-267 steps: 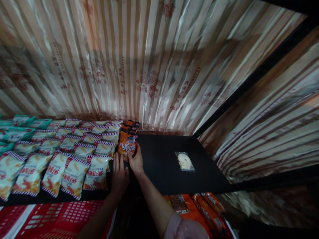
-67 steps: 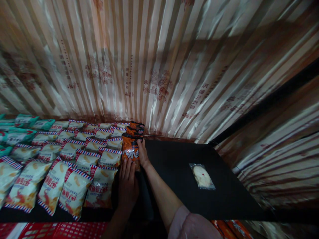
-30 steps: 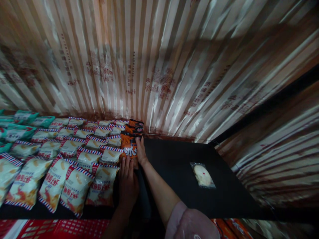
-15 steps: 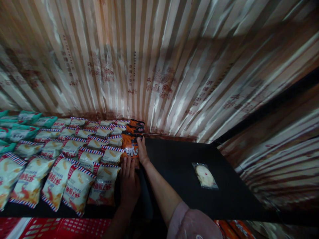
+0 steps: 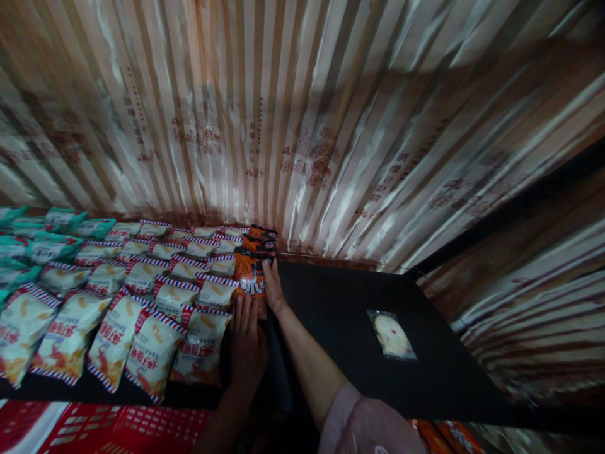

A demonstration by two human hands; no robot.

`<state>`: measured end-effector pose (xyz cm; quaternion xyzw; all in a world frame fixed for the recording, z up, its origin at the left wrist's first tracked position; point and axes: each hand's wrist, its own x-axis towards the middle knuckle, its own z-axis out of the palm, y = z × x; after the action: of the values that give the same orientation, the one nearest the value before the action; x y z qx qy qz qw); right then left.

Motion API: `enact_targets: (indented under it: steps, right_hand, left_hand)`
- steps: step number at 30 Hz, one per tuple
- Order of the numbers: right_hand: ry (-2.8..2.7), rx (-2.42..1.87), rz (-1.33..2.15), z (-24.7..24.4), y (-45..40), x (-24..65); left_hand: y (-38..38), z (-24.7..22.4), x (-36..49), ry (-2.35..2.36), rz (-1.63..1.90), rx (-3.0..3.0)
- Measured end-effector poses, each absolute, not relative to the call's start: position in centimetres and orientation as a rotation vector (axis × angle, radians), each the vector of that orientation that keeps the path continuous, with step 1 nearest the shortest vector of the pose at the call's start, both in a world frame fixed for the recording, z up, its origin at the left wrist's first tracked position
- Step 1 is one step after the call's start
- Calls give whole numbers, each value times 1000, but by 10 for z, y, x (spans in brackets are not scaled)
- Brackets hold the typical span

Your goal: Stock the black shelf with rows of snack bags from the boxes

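Right now, the orange packet (image 5: 249, 275) sits just beyond the left hand (image 5: 249, 347), whose straight, unclosed fingers rest on its lower front. The right hand (image 5: 274, 289) touches its right edge; with some fingers hidden, I cannot tell whether it grips. White packets (image 5: 201, 350) lie left of the left hand, a clear packet (image 5: 393, 335) right of the right hand on the black surface (image 5: 331, 321).

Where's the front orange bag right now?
Head view, left of centre: the front orange bag is between the white bags and the right hand, left hand at its near end.
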<state>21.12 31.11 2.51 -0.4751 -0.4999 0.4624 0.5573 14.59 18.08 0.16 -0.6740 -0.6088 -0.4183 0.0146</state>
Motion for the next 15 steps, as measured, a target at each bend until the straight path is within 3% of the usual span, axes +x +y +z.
enact_targets:
  steps: [15]
  right_hand:
    - [-1205, -1209, 1075, 25, 311, 210]
  left_hand:
    - [181, 4, 146, -1902, -1336, -2086]
